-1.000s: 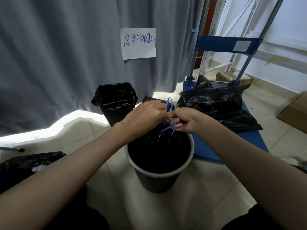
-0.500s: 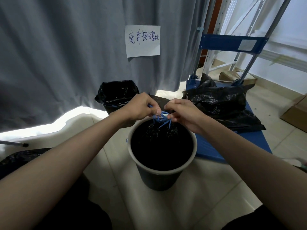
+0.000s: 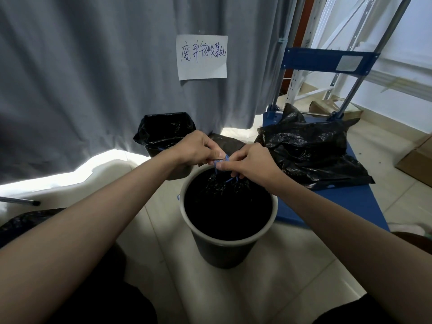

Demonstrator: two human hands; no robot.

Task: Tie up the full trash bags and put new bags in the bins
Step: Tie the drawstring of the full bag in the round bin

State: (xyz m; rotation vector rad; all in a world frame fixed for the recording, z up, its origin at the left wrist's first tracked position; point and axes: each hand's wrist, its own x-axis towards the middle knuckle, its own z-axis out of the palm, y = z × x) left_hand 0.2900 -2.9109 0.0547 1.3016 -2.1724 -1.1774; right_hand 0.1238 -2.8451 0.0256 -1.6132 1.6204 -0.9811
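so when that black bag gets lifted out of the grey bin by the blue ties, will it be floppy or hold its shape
Probably floppy: the black bag is thin crinkled film, gathered into folds below the blue ties that the left hand and right hand pinch. It will likely sag and swing. Its weight can't be judged; the contents inside the grey bin are hidden.
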